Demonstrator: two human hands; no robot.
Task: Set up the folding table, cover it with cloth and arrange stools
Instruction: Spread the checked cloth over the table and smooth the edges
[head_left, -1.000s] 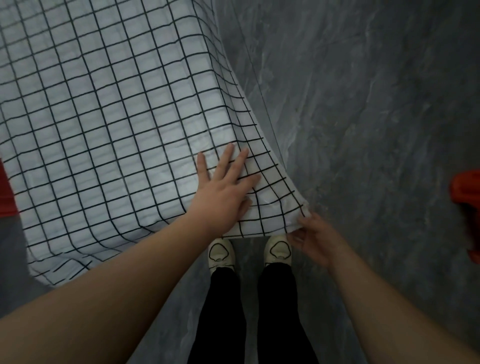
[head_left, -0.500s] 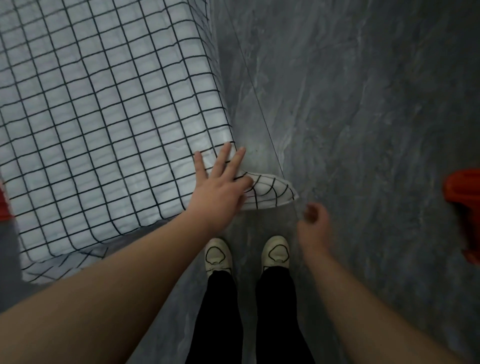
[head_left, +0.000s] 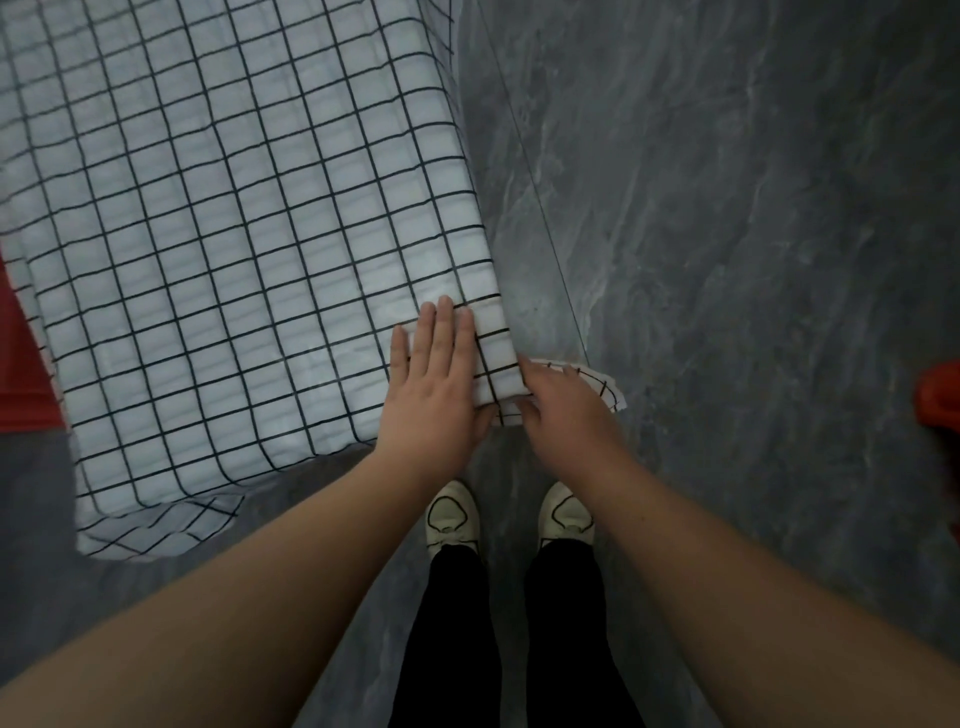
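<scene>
At the near right corner of the table, the left hand (head_left: 431, 400) lies flat on the cloth (head_left: 234, 234), with its fingers (head_left: 444, 332) straight and close together, pressing down and holding nothing. The cloth is white with thin black lines that make squares. It covers the whole table top, so the table itself is hidden, and it hangs down over the near edge and the right edge. The right hand (head_left: 566, 415) is just beside the left hand, on the part of the cloth that drops off the corner. Its fingers are bent a little over the cloth, and a small loose flap (head_left: 605, 387) sticks out from under them. I cannot tell if this hand pinches the cloth or only rests on it. Below the hands stand two white shoes (head_left: 452, 514) and black trouser legs (head_left: 452, 623) on the grey floor (head_left: 727, 260). A red thing (head_left: 23, 364) shows past the table's left edge, and another red thing (head_left: 940, 395) sits well apart on the right.
</scene>
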